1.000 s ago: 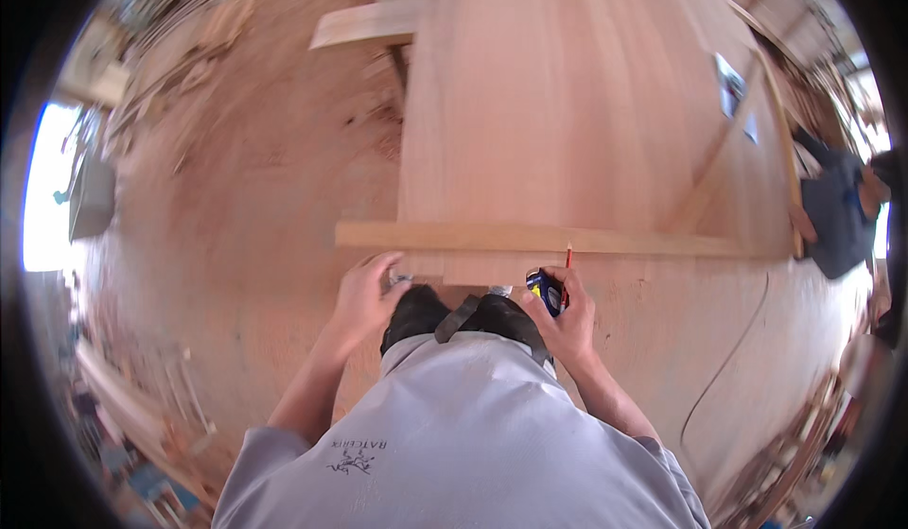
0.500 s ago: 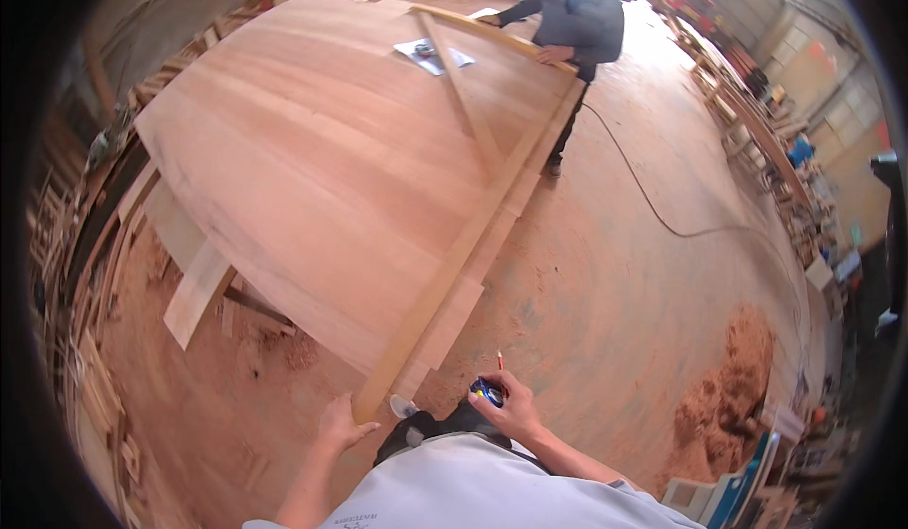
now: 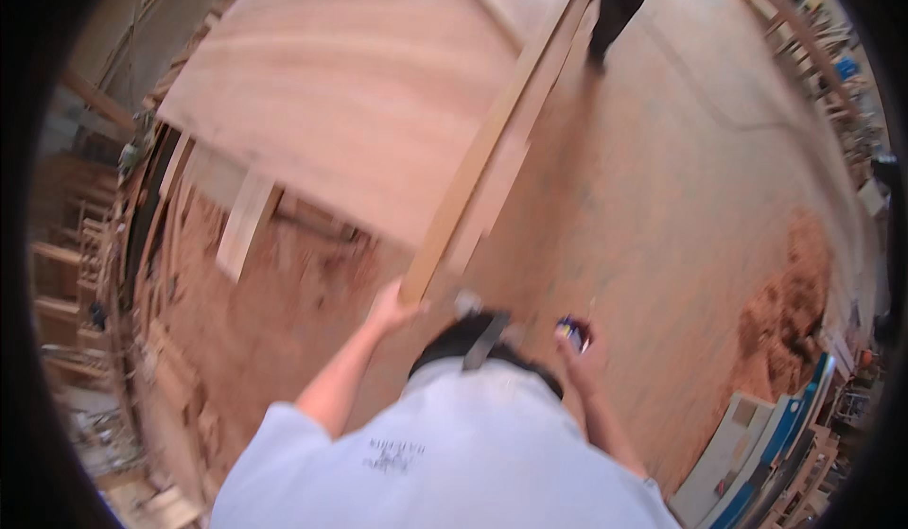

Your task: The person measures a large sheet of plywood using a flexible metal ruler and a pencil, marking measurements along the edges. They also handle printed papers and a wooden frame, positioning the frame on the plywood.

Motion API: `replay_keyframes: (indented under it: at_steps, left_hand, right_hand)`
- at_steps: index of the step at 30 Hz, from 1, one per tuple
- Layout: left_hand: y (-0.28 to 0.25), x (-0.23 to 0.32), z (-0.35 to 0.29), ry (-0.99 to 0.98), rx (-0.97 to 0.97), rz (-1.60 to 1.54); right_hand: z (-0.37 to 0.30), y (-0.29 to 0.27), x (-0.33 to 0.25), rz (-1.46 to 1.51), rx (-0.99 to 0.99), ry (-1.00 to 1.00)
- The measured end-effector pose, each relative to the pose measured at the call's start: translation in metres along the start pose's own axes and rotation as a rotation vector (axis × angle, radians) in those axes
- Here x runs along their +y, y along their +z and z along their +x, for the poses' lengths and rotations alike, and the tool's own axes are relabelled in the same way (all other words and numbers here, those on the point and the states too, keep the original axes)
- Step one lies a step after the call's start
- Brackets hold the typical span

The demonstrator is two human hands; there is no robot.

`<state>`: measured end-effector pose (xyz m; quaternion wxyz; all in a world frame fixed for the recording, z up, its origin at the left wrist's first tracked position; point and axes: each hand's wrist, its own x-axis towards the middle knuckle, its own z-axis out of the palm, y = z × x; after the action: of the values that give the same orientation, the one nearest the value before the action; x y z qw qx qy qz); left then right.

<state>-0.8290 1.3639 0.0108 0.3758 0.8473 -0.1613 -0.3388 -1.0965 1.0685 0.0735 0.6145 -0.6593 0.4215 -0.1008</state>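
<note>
My left hand [image 3: 390, 310] is closed around the near end of a long wooden bar [image 3: 492, 141]. The bar runs away from me along the right side of a large, pale reddish wood panel [image 3: 340, 94], and a diagonal wooden brace [image 3: 487, 4] lies near its far part. Out to the right, over the floor, my right hand [image 3: 584, 359] holds a small blue tape measure [image 3: 571, 333]. A thin upright tip by those fingers is too blurred to make out now; the earlier frame shows a red pencil there.
A co-worker [image 3: 619, 9] in dark clothes stands at the bar's far end. Reddish sawdust is heaped [image 3: 785, 302] on the floor at right. A plank [image 3: 248, 225] sticks out under the panel. Timber stacks line both sides, and a cable [image 3: 719, 113] crosses the floor.
The view has swung downward, so the panel and co-worker sit higher and are partly cut off. My left hand has closed on the bar's end. The right hand has swung outward with the tape measure.
</note>
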Motion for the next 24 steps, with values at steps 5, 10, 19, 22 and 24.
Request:
replay_keyframes:
  at_steps: [5,10,19,22,24]
  left_hand:
    - [-0.01,-0.02,-0.003,-0.056,0.069,0.123]
    - [-0.016,-0.007,0.009,-0.005,0.131,-0.012]
    - [-0.026,0.02,0.054,-0.112,0.0,-0.148]
    - [-0.029,0.026,0.06,-0.313,-0.195,-0.41]
    - [-0.033,0.023,0.064,-0.36,-0.345,-0.603]
  right_hand:
    - [-0.049,0.021,0.008,0.022,0.025,0.132]
    - [-0.083,0.02,0.017,-0.083,0.101,0.135]
    - [-0.113,0.103,0.035,0.089,0.26,0.292]
    - [-0.119,0.14,0.037,0.07,0.243,0.324]
    - [-0.124,0.156,0.032,0.034,0.226,0.297]
